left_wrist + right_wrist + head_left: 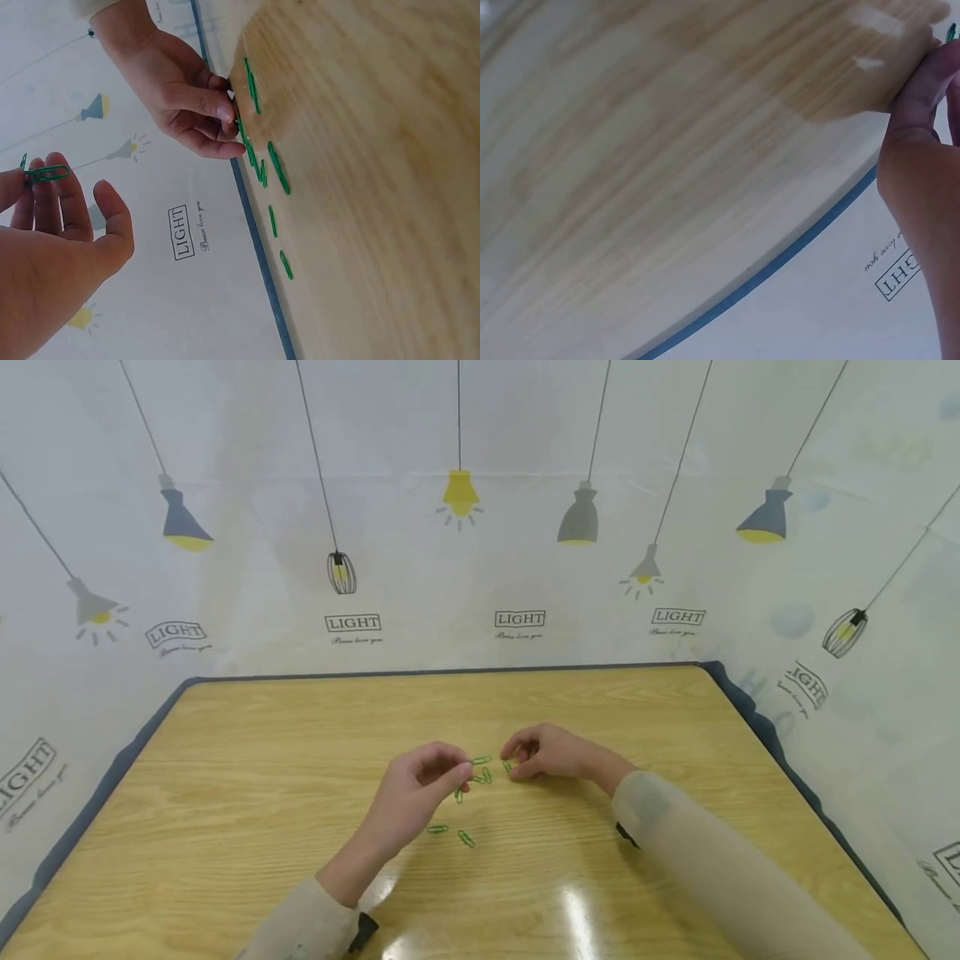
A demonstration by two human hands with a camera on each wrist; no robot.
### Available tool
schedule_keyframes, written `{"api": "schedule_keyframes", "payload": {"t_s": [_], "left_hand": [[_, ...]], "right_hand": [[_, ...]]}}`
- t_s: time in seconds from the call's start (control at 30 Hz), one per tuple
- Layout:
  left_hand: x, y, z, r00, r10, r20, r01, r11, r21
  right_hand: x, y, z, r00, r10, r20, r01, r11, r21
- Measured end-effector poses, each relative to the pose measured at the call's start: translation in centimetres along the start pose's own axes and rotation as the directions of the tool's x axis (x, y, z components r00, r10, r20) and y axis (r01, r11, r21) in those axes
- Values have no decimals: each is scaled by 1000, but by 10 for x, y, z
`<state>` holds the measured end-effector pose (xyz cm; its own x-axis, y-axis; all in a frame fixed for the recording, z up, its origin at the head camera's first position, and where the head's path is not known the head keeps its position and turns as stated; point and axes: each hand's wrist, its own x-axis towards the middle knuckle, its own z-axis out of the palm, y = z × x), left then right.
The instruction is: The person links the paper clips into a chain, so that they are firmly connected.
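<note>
"Item one?"
"Left hand (412, 789) — thumb and fingers pinching a green paper clip (49, 174)."
"Item two?"
"Right hand (558, 753), just beside it on the right; finger and thumb bent and closed on a second clip (507, 767)."
"Loose stock?"
"Further clips (487, 775) between the hands, plus two near clips (466, 838) flat on the wooden table (262, 760), right of the left wrist."
"Backing?"
"White covering (405, 410), far side — printed with hanging lamps (461, 493) and the word LIGHT (520, 619)."
</note>
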<state>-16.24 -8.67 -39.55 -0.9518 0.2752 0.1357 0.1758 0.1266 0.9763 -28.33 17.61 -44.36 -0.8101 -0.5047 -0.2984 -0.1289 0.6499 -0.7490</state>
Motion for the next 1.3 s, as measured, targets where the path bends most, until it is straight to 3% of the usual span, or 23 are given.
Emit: {"api": "schedule_keyframes", "payload": {"t_s": [0.27, 0.77, 1.0, 1.3], "left_hand": [[0, 1, -7, 1000, -11, 4, 11, 1000, 19], [0, 1, -7, 1000, -2, 8, 3, 1000, -12], [-3, 4, -9, 1000, -8, 9, 9, 1000, -9], [-3, 2, -8, 1000, -9, 10, 10, 1000, -14]], "right_hand": [[2, -6, 4, 1000, 8, -7, -8, 1000, -29], [-1, -2, 4, 1000, -1, -18, 2, 998, 56], [-1, -7, 8, 998, 4, -63, -2, 999, 33], [-3, -7, 10, 998, -2, -55, 1, 999, -34]]}}
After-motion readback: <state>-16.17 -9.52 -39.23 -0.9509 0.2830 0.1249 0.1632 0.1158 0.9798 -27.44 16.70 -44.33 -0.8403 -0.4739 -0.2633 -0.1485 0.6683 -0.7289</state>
